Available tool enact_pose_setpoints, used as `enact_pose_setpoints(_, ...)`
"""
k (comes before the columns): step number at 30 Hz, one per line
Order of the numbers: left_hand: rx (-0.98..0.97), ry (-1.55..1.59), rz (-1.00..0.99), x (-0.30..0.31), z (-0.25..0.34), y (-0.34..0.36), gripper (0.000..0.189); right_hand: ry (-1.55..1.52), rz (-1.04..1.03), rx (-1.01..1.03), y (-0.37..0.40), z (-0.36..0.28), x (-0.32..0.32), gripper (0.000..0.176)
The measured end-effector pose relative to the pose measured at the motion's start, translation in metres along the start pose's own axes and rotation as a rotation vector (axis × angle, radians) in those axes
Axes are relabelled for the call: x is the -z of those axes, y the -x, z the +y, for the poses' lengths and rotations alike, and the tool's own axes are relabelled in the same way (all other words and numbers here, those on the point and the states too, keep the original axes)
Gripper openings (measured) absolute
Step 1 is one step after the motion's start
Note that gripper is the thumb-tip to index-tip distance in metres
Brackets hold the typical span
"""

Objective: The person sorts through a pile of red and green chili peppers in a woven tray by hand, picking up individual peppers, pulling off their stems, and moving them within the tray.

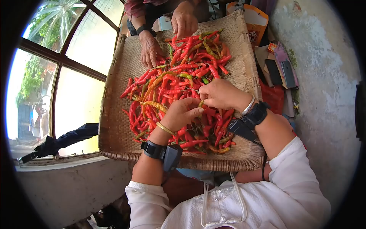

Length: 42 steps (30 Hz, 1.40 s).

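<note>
Setting: window [72,72] on the left, whitewashed wall [328,99] on the right. A woven tray [114,126] lies between them, its near rim over the person's lap.

Tray holds a loose heap of chilies [179,80], mostly red, a few green or yellow, spread from the far edge to the near rim.

Left hand [181,114]: over the near half of the heap, fingers curled in, thumb and forefinger tips pressed on a chili [201,103]. Gold bangle and a black wrist unit on this arm.

Right hand [221,94]: just beside the left, fingers bunched shut, pinching the same chili from the other side. Silver bangle and black wrist unit. The chili sits between the two hands, just above the heap; only a short yellowish bit shows.

Far side: a second person's hands. One [150,49] lies flat on the tray at the heap's edge; the other [184,21] hangs over the far chilies, fingers down.

Other: folded black umbrella [65,141] on the sill; two phones [281,72] on a ledge by the wall.
</note>
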<state>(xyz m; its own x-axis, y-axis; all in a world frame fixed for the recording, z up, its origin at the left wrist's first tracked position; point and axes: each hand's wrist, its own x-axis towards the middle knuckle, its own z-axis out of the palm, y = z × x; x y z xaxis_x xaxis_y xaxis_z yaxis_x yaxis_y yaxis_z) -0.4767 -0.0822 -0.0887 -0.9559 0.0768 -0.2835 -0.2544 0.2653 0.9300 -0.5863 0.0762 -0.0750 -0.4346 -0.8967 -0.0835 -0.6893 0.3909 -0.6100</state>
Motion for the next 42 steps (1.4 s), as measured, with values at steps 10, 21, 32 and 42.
enact_pose_setpoints(10, -0.064, 0.514, 0.157, 0.035, 0.019, 0.003, 0.015, -0.171, 0.346, -0.100, 0.000, -0.003, 0.012, 0.017)
enact_pose_setpoints(21, -0.149, 0.045, 0.229, 0.007, -0.007, -0.012, 0.028, 0.215, 0.092, -0.186, -0.006, 0.014, -0.025, 0.015)
enact_pose_setpoints(32, -0.266, -0.397, 0.254, -0.007, 0.018, -0.005, 0.029, -0.235, 0.090, -0.132, -0.001, -0.004, 0.004, 0.013)
enact_pose_setpoints(42, -0.113, 0.128, 0.528, 0.047, 0.016, 0.001, 0.015, -0.330, 0.247, -0.181, -0.001, 0.003, 0.011, 0.027)
